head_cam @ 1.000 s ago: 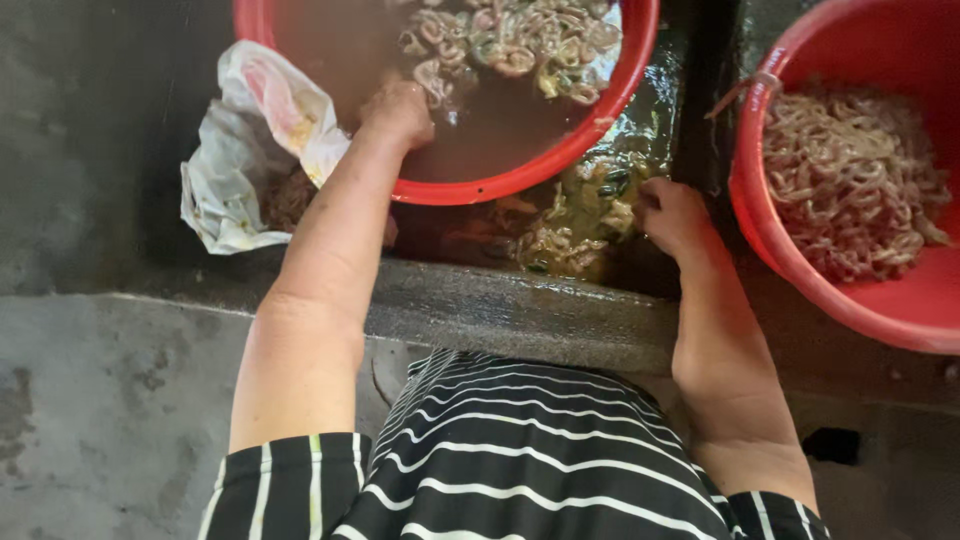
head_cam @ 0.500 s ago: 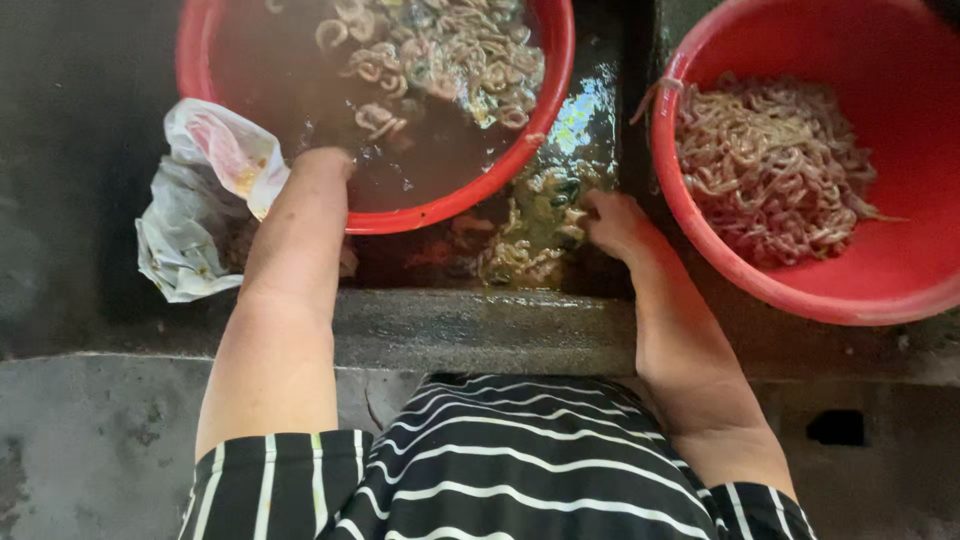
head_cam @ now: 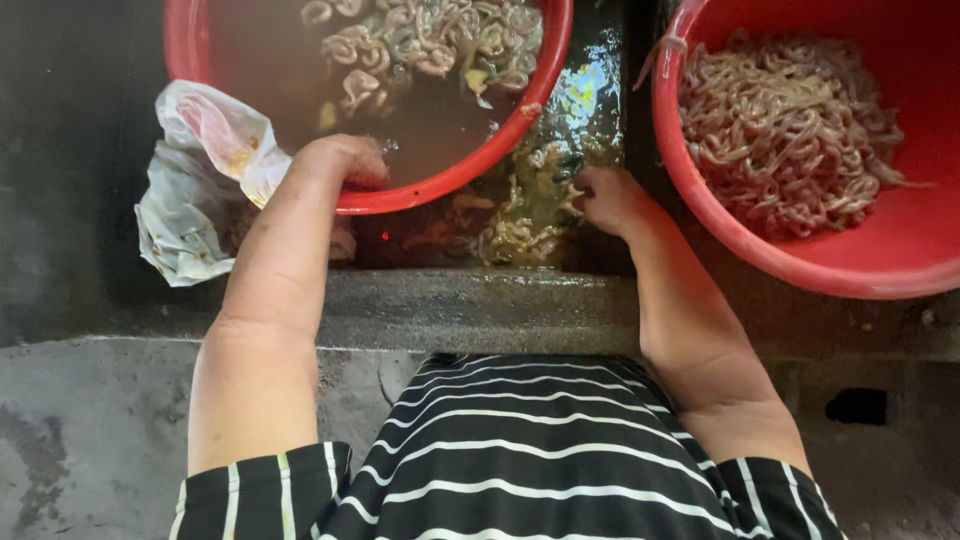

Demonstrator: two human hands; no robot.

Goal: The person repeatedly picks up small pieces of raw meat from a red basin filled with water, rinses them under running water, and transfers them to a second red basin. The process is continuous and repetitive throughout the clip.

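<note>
A: Hands?

B: Left hand (head_cam: 340, 160) curled over the near rim of the water-filled red basin (head_cam: 200, 60), upper left. Right hand (head_cam: 605, 198) closed on wet scraps (head_cam: 520, 235) at centre, between basins.

A: Hazard?

B: Likely slop-over if that rim is pulled; the second red basin (head_cam: 900, 255), upper right, overhangs the ledge.

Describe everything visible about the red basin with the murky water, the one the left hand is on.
The red basin is round, looks like smooth plastic, and is cut off by the top edge of the view. It holds brownish, cloudy water with pale, curled strips heaped at its far side. It sits on a wet, dark surface. The left hand grips its near rim, fingers in the water. A crumpled plastic bag lies against its left side.
</note>
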